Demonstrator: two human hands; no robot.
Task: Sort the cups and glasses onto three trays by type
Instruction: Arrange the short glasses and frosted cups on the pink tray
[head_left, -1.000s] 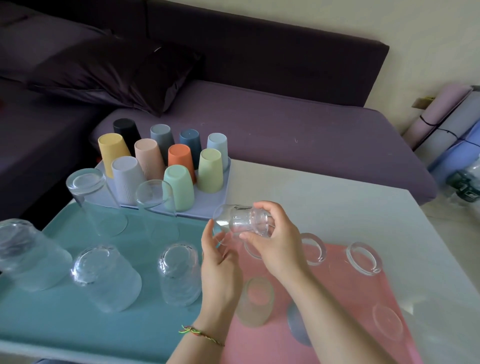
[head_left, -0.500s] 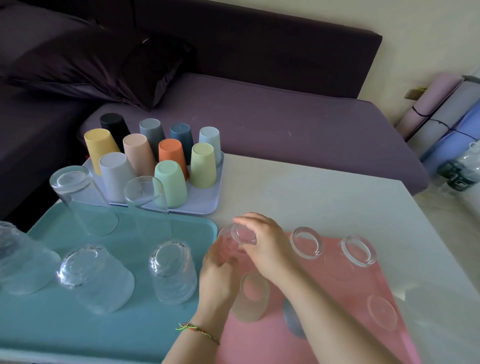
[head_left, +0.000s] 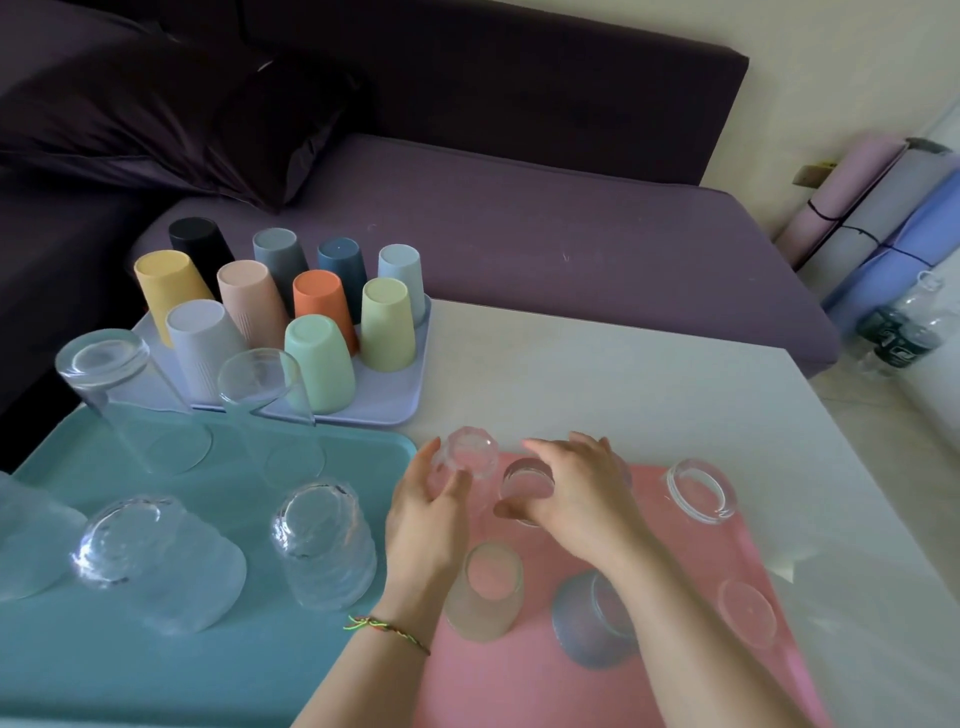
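Observation:
A small faceted glass stands upside down at the far left corner of the pink tray. My left hand holds it from the near side, thumb and fingers round its wall. Just to its right is another small clear glass, with my right hand round it, thumb on the near side and fingers over the far side. Other small glasses stand upside down on the pink tray. The teal tray carries tall and textured glasses. Several coloured plastic cups fill the lavender tray.
The trays lie on a white table whose right edge drops to the floor. A purple sofa runs behind it. Rolled mats and a plastic bottle are at the far right.
The faceted glass, held on its side above the table by both hands, has been turned upside down and lowered onto the pink tray. My right hand has shifted right onto the neighbouring glass.

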